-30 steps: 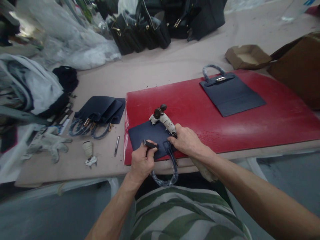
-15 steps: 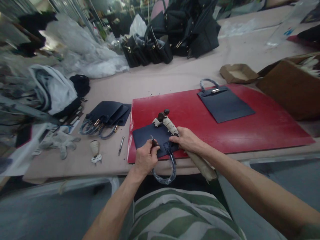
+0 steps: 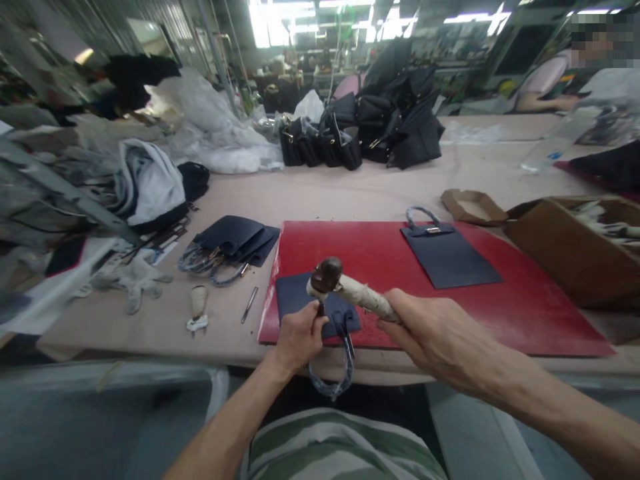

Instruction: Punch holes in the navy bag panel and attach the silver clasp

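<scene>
My right hand (image 3: 433, 327) is closed around the wrapped, cream-coloured handle of a hammer (image 3: 367, 297). The dark hammer head is raised just over my left hand (image 3: 301, 337), whose fingers pinch a small dark punch-like tool (image 3: 321, 309). The hammer head hides the tool's top, so I cannot tell whether they touch. Beneath lies a navy bag panel (image 3: 291, 299) on a red board (image 3: 375, 252). Its plastic-wrapped handle (image 3: 331, 390) hangs over the table's front edge. Another navy panel (image 3: 450, 260) with a handle rests farther right on the board.
Left of the board are stacked navy panels (image 3: 233, 235), a thin metal tool (image 3: 249, 305), a wrapped-handle tool (image 3: 199, 303) and a glove (image 3: 135, 280). Cardboard boxes (image 3: 565, 250) stand at right. Black bags (image 3: 395, 120) crowd the back, and a person (image 3: 545, 83) sits beyond.
My right hand has lifted the hammer and brought its head over my left hand. The small tool, tilted earlier, now points more upright. The head view has tipped up.
</scene>
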Motion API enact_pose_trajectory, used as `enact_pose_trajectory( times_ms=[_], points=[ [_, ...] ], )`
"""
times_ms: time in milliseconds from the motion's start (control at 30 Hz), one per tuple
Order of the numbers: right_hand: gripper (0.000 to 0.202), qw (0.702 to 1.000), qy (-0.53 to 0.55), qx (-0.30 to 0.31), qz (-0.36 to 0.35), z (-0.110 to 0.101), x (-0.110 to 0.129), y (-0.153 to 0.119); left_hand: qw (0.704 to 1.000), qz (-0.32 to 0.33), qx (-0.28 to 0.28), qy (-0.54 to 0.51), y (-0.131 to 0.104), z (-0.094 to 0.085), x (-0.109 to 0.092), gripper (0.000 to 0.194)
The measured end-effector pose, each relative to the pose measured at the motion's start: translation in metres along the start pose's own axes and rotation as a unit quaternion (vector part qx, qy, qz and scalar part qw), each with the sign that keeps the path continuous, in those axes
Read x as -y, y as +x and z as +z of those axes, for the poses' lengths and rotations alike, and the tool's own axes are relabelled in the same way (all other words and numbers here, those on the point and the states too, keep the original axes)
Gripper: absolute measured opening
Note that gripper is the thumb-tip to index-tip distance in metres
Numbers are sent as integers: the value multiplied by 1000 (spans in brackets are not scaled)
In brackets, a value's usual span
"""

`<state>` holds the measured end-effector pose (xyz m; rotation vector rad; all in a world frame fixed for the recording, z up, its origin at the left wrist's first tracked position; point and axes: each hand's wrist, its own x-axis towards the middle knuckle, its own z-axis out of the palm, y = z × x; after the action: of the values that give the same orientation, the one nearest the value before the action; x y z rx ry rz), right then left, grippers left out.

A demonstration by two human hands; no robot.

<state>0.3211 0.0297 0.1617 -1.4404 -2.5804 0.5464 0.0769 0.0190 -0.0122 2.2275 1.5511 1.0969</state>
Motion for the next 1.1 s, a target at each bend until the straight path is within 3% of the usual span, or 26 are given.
enact_pose_trajectory(
  times_ms=[100, 267, 333, 433, 467, 600, 767, 933, 1100],
  points=[
    [20, 1000, -23, 16, -1, -6, 4, 0, 1000, 0, 3, 2, 1, -1, -1, 11],
    [18, 979, 82, -187, 19, -17, 21, 0, 1000, 10, -8, -4, 2, -2, -1, 11],
    [16, 987, 60, -148, 4, -13, 19, -1, 1000, 10, -1, -3, 1, -2, 0, 11],
    [17, 999, -34, 16, -11, -6, 8, -1, 1000, 11, 5, 1, 0, -3, 1, 9],
    [19, 998, -47, 32, 2, -6, 6, -1, 1000, 12, 6, 0, 0, -3, 1, 9],
    [19, 998, -11, -35, 56, -9, 9, -2, 1000, 25, 1, 11, 2, -3, 0, 12],
    [11, 990, -90, 107, 36, -7, 10, -2, 999, 24, 9, 20, 3, -7, -2, 4],
    [14, 986, -24, 51, 155, 20, -23, 5, 1000, 4, 13, -11, 4, -7, -3, 9],
    [14, 968, -173, -35, 181, 74, -68, 19, 999, 1, 22, -23, 8, -8, -2, 9]
  ],
)
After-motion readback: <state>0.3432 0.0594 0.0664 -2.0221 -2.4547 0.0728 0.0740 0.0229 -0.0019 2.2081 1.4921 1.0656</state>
